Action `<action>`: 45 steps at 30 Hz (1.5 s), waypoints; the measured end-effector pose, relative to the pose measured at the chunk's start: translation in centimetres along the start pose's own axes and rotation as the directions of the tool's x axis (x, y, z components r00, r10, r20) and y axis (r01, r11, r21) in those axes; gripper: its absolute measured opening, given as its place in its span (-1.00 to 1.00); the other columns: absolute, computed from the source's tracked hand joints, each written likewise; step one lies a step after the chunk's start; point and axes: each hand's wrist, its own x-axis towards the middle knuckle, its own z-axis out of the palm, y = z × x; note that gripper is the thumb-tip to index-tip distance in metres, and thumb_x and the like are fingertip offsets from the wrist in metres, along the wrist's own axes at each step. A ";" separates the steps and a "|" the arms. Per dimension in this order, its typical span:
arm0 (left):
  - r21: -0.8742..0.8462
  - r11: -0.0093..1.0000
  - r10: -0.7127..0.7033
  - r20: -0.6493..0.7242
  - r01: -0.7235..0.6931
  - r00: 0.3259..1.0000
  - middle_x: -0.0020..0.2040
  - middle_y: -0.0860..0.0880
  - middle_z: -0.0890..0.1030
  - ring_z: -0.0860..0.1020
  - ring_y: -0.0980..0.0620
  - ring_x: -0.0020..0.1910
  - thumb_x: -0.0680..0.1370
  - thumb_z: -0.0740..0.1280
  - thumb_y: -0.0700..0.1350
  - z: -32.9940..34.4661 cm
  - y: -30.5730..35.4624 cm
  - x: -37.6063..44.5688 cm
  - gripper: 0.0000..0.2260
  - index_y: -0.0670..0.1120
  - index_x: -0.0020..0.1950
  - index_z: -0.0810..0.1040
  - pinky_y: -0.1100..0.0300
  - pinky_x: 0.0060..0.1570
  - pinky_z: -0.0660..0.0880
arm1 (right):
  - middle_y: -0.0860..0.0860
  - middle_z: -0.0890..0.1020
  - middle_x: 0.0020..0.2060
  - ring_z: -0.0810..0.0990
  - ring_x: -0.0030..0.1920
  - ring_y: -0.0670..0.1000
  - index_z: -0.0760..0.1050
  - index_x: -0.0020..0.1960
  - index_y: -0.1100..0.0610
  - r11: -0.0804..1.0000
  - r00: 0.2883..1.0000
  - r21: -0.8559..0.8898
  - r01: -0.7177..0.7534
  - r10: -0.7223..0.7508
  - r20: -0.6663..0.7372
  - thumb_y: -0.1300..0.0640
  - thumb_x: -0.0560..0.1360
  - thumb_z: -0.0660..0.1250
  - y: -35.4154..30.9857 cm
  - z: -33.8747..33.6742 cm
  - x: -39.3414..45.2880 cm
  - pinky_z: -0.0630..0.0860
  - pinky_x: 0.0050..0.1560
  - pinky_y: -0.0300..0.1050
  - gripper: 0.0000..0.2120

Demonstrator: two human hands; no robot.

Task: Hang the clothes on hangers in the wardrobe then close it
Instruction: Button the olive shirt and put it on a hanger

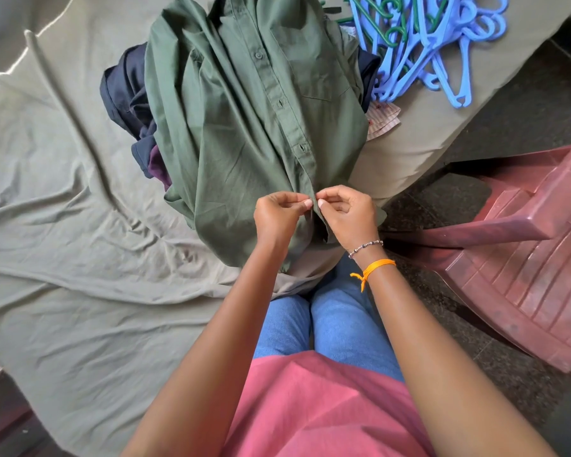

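At the bed's near edge, the left hand and right hand pinch the button placket of a green shirt; the soft, light cloth looks best lifted by its collar toward the hangers.

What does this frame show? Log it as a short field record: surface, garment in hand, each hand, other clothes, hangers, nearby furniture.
surface: bed sheet, olive, wrinkled
garment: green shirt, on top of the clothes
left hand: pinches the shirt's placket near the hem
right hand: pinches the opposite placket edge
other clothes: dark garments under the shirt
hangers: blue hangers piled far right
furniture: red plastic chair
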 end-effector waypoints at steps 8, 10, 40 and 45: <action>-0.101 0.990 -0.084 0.105 0.094 0.991 -0.45 0.11 0.60 0.54 0.25 -0.40 0.51 0.41 -0.11 -0.1 0.7 0.0 -0.84 -0.07 -0.28 0.61 0.44 -0.35 0.42 | -0.08 0.59 -0.37 0.56 -0.37 -0.20 0.54 -0.20 0.14 1.000 1.000 0.002 -0.004 0.004 0.015 0.40 0.36 0.42 0.1 0.4 0.5 0.55 -0.22 -0.31 -0.82; -0.079 0.993 -0.075 0.122 0.085 0.990 -0.47 0.13 0.57 0.48 0.21 -0.39 0.46 0.46 -0.12 0.0 0.6 0.0 -0.86 -0.04 -0.30 0.61 0.41 -0.37 0.37 | -0.09 0.59 -0.37 0.55 -0.38 -0.21 0.54 -0.21 0.15 1.000 1.000 -0.012 0.006 -0.006 0.003 0.39 0.36 0.42 0.3 0.5 0.6 0.54 -0.24 -0.33 -0.83; 0.535 0.762 0.501 -0.128 -0.365 0.856 -0.13 -0.13 0.54 0.53 -0.21 -0.20 0.45 0.20 -0.33 1.9 2.2 4.5 -0.80 -0.18 -0.05 0.59 -0.09 -0.20 0.47 | 0.01 0.53 -0.20 0.49 -0.22 -0.03 0.44 -0.14 0.14 0.911 0.959 -0.317 0.264 -0.214 0.185 0.22 0.28 0.31 -2.3 2.2 9.3 0.43 -0.18 -0.26 -0.83; 0.505 0.821 0.424 -0.230 -0.266 0.876 0.01 -0.07 0.59 0.57 -0.12 -0.10 0.53 0.22 -0.30 2.1 2.1 5.5 -0.81 -0.15 0.03 0.60 0.05 -0.11 0.44 | 0.06 0.58 -0.19 0.50 -0.28 0.00 0.51 -0.12 0.20 0.900 0.979 -0.388 0.199 -0.161 0.129 0.35 0.33 0.30 -1.1 2.4 10.4 0.54 -0.13 -0.01 -0.84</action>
